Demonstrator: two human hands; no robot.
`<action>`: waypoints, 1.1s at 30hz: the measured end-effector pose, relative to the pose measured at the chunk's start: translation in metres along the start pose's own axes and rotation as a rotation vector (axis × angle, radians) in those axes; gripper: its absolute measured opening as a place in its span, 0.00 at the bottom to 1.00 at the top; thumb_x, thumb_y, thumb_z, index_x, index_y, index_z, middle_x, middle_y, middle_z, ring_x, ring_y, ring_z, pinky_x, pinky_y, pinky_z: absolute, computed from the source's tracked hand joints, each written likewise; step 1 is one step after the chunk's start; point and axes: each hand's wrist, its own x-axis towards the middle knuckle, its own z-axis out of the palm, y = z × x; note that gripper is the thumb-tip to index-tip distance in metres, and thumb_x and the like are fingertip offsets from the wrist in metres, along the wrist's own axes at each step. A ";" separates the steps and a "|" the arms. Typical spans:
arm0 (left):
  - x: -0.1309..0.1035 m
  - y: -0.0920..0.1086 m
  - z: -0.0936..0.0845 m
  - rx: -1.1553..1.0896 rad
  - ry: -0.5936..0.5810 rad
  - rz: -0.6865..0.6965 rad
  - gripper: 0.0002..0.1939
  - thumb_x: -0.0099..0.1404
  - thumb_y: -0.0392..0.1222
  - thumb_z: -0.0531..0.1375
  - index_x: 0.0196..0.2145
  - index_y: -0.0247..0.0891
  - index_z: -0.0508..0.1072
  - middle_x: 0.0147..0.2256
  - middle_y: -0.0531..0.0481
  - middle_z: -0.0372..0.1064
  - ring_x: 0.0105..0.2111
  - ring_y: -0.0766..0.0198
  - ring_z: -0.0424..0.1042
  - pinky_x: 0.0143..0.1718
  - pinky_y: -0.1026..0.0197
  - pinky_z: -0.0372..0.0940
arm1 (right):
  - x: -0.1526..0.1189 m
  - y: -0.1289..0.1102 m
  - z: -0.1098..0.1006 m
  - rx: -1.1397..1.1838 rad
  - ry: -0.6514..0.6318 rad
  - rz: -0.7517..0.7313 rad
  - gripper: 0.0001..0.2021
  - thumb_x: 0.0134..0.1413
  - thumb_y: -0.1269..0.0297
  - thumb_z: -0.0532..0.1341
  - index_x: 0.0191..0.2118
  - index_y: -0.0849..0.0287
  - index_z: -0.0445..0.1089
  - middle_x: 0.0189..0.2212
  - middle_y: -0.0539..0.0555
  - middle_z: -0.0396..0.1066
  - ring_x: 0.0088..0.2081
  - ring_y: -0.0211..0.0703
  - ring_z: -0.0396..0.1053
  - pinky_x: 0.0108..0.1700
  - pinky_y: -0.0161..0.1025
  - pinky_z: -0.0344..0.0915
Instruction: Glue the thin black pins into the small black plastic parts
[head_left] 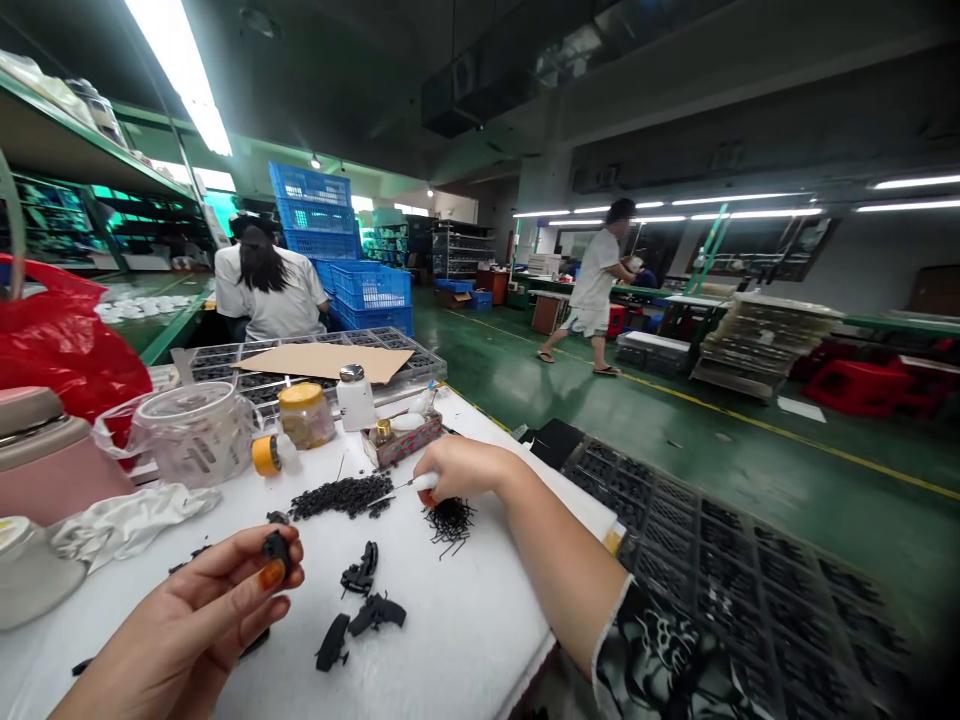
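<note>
Pinched between the thumb and fingers of my left hand (217, 605) is a small black plastic part (277, 548). My right hand (461, 468) is closed around a white needle-tip bottle (424, 482), its thin tip pointing left. Under that tip spreads a heap of tiny black pieces (341, 496). A bunch of thin black pins (451, 522) lies just below my right hand. Several black pistol-shaped parts (377, 614) rest on the white worktop (450, 630) between my hands.
Behind the heap stand a small box (405, 442), a white pump bottle (355, 400), a yellow-lidded jar (306, 415) and a clear tub (196, 430). A white cloth (139, 520) lies left. Black trays (720, 560) stand right. One person (266, 275) sits ahead; another (596, 270) walks.
</note>
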 end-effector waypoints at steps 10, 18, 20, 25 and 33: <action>-0.016 0.014 0.014 -0.117 -0.148 -0.015 0.19 0.52 0.35 0.69 0.43 0.37 0.72 0.33 0.48 0.72 0.30 0.69 0.71 0.30 0.72 0.69 | -0.010 -0.018 0.000 0.212 0.148 -0.039 0.07 0.45 0.73 0.55 0.28 0.60 0.70 0.23 0.49 0.72 0.25 0.38 0.70 0.26 0.31 0.60; -0.012 0.010 0.011 -0.143 -0.208 0.012 0.16 0.55 0.33 0.67 0.42 0.36 0.72 0.33 0.48 0.71 0.31 0.69 0.71 0.30 0.72 0.69 | 0.002 -0.013 0.010 0.460 0.206 0.039 0.14 0.41 0.77 0.55 0.33 0.58 0.72 0.27 0.50 0.74 0.30 0.41 0.72 0.26 0.32 0.64; -0.012 0.010 0.011 -0.140 -0.214 0.014 0.16 0.55 0.33 0.67 0.42 0.36 0.72 0.33 0.48 0.72 0.31 0.69 0.72 0.30 0.71 0.69 | 0.003 -0.020 0.014 0.513 0.227 0.032 0.10 0.42 0.76 0.56 0.31 0.58 0.70 0.26 0.50 0.74 0.29 0.41 0.72 0.25 0.31 0.64; -0.011 0.008 0.013 -0.160 -0.230 0.013 0.15 0.55 0.33 0.67 0.41 0.35 0.72 0.33 0.47 0.72 0.31 0.68 0.72 0.30 0.71 0.68 | 0.008 -0.047 0.025 0.505 0.244 0.001 0.02 0.46 0.69 0.61 0.27 0.59 0.70 0.21 0.49 0.71 0.24 0.39 0.70 0.23 0.31 0.61; -0.007 0.006 0.011 -0.229 -0.222 -0.021 0.15 0.55 0.32 0.67 0.40 0.33 0.71 0.33 0.45 0.73 0.30 0.68 0.73 0.31 0.71 0.69 | 0.003 -0.074 0.038 0.628 0.406 -0.188 0.04 0.52 0.68 0.61 0.31 0.60 0.73 0.25 0.49 0.72 0.28 0.38 0.69 0.30 0.33 0.63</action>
